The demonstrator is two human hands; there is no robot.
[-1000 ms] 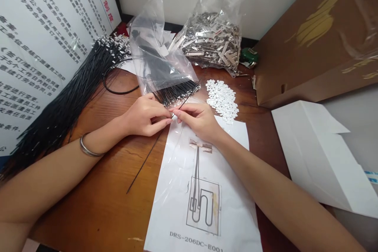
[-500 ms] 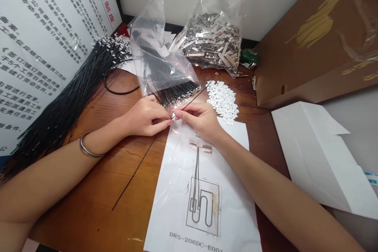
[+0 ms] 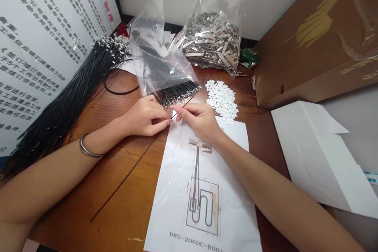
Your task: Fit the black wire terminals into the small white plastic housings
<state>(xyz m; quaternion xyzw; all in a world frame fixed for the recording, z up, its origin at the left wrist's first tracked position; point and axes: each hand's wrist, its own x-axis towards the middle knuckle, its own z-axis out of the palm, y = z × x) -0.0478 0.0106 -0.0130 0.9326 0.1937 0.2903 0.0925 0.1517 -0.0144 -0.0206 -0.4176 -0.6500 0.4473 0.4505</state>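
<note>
The left hand [image 3: 144, 117] and right hand [image 3: 197, 120] are pinching a thin, straight black wire [image 3: 126, 174] between thumbs and fingertips, above the glossy wooden table [image 3: 124, 204] beside a printed paper sheet [image 3: 236, 212]. The wire is running diagonally, its long free end pointing near-left (the short far end is blending into wires spilling from a crinkled clear bag [image 3: 153, 55]), and the pinched stretch is hidden.

Black wire [image 3: 130, 173], white connector pieces [image 3: 222, 99], brown wooden table [image 3: 118, 173].
</note>
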